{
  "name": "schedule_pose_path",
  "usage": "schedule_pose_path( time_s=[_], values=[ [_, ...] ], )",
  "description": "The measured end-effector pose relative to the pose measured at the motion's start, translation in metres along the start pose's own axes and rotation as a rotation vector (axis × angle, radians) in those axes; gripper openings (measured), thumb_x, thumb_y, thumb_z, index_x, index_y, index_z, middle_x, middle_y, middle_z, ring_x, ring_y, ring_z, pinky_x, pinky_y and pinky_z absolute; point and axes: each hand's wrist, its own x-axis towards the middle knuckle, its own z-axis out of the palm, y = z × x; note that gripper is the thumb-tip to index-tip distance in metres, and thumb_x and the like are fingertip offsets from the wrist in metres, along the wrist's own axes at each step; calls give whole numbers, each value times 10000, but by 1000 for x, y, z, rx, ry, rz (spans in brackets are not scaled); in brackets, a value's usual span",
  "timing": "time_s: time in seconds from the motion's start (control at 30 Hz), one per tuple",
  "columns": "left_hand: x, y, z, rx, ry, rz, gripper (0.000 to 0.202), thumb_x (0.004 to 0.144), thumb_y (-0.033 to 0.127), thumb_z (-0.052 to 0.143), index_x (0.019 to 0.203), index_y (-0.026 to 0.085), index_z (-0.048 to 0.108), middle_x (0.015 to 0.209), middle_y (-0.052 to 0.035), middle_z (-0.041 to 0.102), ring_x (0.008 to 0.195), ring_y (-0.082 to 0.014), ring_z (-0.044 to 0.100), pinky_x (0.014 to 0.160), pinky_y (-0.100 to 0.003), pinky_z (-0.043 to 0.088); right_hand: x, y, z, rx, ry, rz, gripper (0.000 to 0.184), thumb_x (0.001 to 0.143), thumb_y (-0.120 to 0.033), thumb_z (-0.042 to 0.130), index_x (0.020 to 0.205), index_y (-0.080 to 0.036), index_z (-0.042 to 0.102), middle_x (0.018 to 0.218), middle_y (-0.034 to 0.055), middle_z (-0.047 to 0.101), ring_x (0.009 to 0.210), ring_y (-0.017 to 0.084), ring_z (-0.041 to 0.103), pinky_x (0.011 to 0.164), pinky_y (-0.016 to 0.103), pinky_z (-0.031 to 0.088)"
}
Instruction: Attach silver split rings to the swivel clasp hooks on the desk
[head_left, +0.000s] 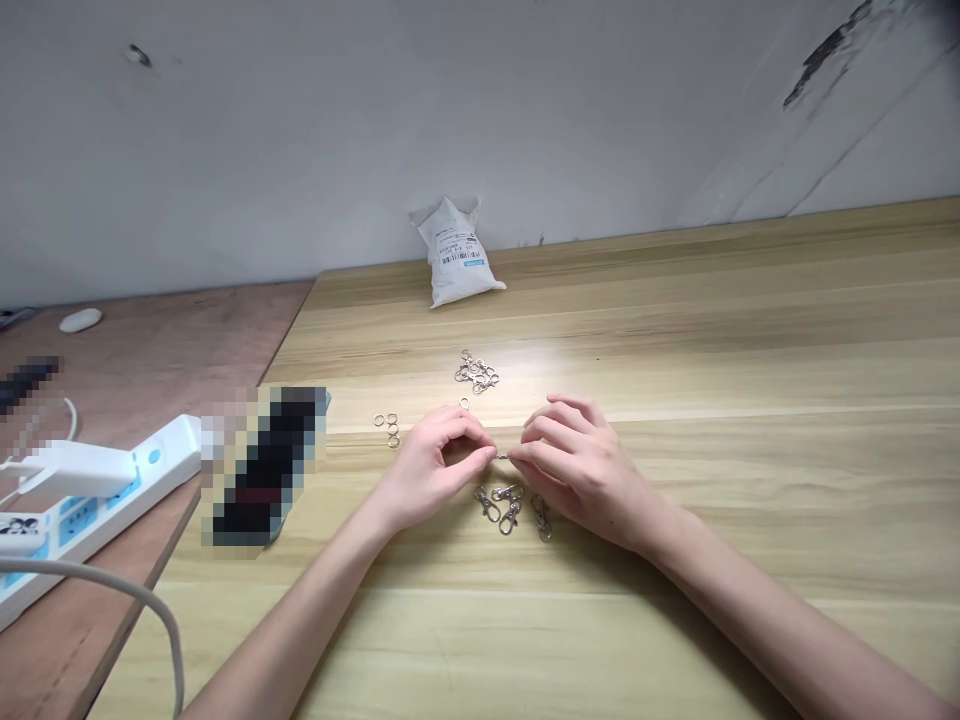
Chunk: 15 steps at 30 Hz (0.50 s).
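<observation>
My left hand (435, 465) and my right hand (577, 465) meet over the light wooden table (675, 400), fingertips pinched together on one small metal piece (501, 456) held between them. Just below the hands lie several silver lobster clasps (510, 505). A few loose split rings (388, 428) rest to the left of my left hand. Farther back sits a small heap of joined rings and clasps (476, 370). What exactly the pinched piece is stays too small to tell.
A white pouch with a printed label (456, 252) leans against the wall at the back. At left, a white power strip (90, 490) with plugs and a cable (112, 600) lies on a darker brown table beside a blurred dark object (262, 465).
</observation>
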Motion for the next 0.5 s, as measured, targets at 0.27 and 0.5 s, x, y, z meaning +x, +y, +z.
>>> schedule_pose_path(
  time_s=[0.27,0.5],
  values=[
    [1,1,0,-18,6,-5,85,882,227,618,828,178,662,871,-27,642,846,-158,581,802,-306,438,1,-1,-3,-28,57,9,127,898,-123,558,876,-190,663,766,9,640,803,151,567,964,389,379],
    [1,0,0,-27,10,-9,92,890,232,612,832,183,664,871,-23,637,844,-152,583,800,-303,439,2,-1,-4,-33,82,3,129,899,-118,553,878,-186,660,767,13,645,802,153,567,967,392,381]
  ],
)
